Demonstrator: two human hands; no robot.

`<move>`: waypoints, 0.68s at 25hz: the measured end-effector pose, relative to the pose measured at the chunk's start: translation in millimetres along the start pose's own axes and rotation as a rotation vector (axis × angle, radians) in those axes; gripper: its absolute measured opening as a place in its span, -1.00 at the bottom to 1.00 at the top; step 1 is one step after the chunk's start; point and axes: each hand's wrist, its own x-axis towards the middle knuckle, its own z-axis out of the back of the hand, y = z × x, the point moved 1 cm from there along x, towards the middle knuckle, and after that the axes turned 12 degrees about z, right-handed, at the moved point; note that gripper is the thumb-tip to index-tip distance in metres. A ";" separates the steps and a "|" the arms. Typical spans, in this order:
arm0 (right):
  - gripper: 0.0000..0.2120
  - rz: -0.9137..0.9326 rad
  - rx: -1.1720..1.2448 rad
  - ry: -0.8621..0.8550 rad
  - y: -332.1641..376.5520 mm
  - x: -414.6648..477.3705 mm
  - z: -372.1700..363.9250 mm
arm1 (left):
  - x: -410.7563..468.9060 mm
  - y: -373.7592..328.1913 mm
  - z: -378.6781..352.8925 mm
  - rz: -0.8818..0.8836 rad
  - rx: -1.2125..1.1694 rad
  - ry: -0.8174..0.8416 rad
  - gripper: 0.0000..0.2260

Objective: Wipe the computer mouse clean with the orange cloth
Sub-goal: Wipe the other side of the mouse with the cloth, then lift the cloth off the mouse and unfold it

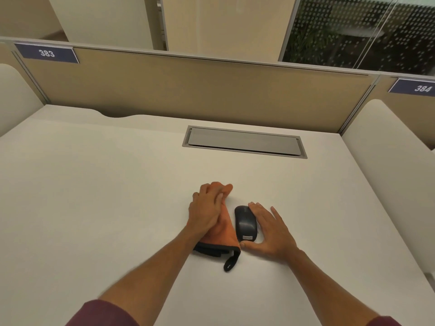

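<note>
Bare desk (98, 184) all around mouse (245, 223)

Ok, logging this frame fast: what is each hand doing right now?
Left hand: open, lying flat on the orange cloth, not gripping it.
Right hand: open, cupped against the side of the mouse, thumb at its near end.

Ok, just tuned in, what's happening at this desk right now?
A person at a white desk has the left hand pressed flat on the orange cloth, which lies beside the black computer mouse. The right hand cups the mouse's right side, thumb at its near end. The cloth is next to the mouse, not on it, so wiping doesn't look under way.
</note>
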 end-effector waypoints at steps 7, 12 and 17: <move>0.11 0.005 0.044 0.031 -1.6 1.2 2.4 | -3.5 27.9 54.7 -0.065 -0.696 -0.017 -0.67; -0.01 -0.159 0.343 -0.235 0.3 -0.6 10.8 | 2.0 39.8 91.1 0.148 -1.049 0.074 -0.66; -0.35 -0.494 0.623 -0.632 27.4 36.8 35.5 | 8.5 46.4 124.3 0.245 -1.312 0.187 -0.70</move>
